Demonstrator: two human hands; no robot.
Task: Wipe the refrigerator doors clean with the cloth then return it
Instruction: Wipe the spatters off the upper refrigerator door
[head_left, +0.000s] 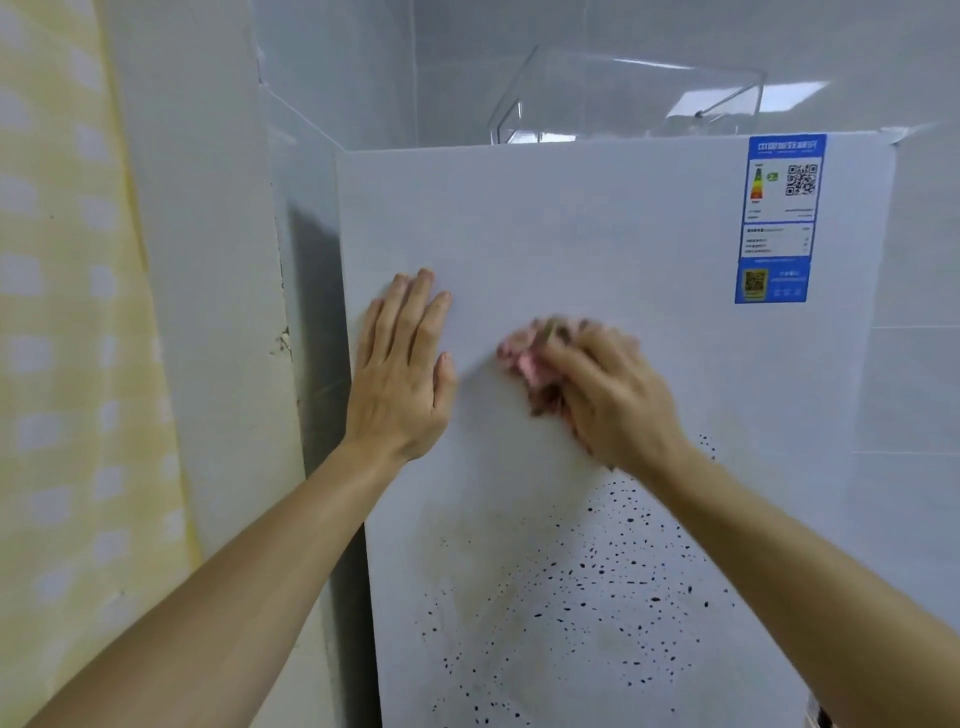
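The white refrigerator door (597, 234) fills the middle of the view. Its lower half is sprinkled with many small black specks (597, 597); the upper half looks plain white. My left hand (402, 374) lies flat on the door near its left edge, fingers straight and pointing up. To its right, my right hand (608, 400) grips a crumpled pink cloth (524, 358) and presses it on the door. That hand and the cloth are blurred.
A blue energy label (779, 218) is stuck on the door's upper right corner. A clear plastic box (623, 98) stands on top of the refrigerator. A white wall and a yellow patterned curtain (67, 364) close off the left. Grey tiles lie to the right.
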